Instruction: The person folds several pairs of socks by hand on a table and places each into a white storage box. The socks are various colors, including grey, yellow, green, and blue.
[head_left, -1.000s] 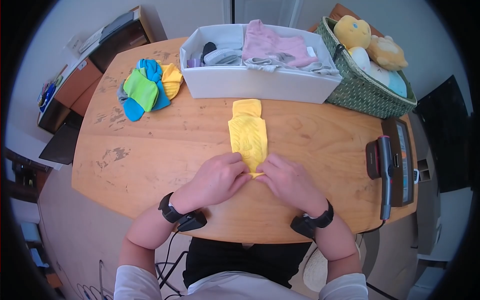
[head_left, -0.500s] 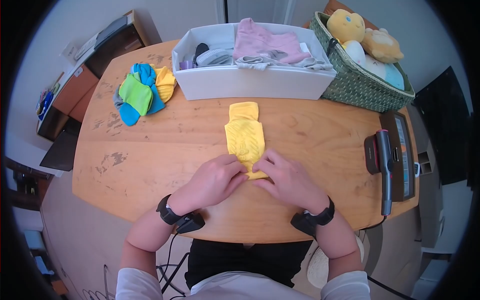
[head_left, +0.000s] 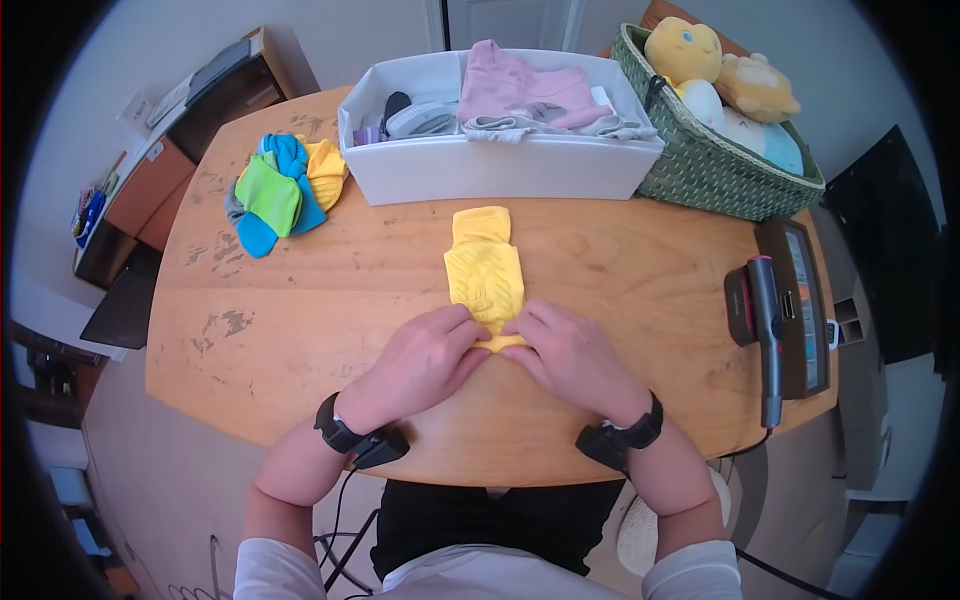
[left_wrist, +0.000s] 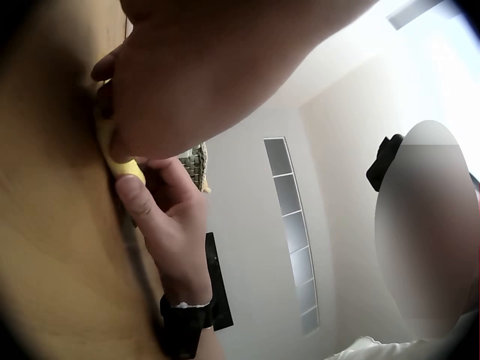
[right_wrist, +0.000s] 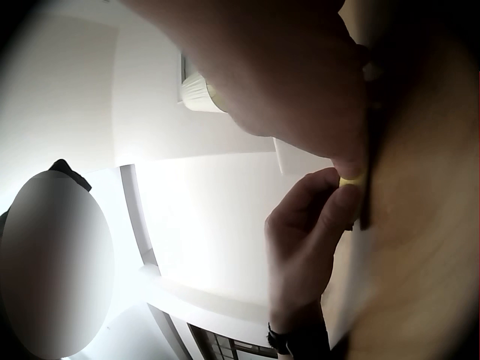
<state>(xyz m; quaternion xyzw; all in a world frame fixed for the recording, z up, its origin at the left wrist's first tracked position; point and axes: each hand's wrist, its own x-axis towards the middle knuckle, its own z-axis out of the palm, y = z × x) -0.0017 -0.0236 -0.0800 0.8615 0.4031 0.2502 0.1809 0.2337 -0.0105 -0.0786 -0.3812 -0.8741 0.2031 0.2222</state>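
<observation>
A yellow sock (head_left: 484, 280) lies flat on the wooden table, its narrower end pointing away from me and raised markings on its wider part. Its near end is turned up into a small roll. My left hand (head_left: 430, 350) pinches the left side of that roll, thumb toward me. On the other side, my right hand (head_left: 572, 355) pinches the right end between thumb and fingers. Seen from the left wrist, a bit of the yellow roll (left_wrist: 129, 169) shows by the right thumb. The fingers hide part of the sock's near end.
At the back left lies a pile of blue, green, yellow and grey socks (head_left: 268, 195). Behind the yellow sock stands a white divided box (head_left: 500, 170) with folded clothes. A green woven basket (head_left: 700, 185) of plush toys is beside it. A dark wand-like device (head_left: 769, 340) lies at right.
The right hand loosened from the sock's near edge, then pinched it again. That edge is now turned up into a thicker roll. The left hand has stayed nearly in place.
</observation>
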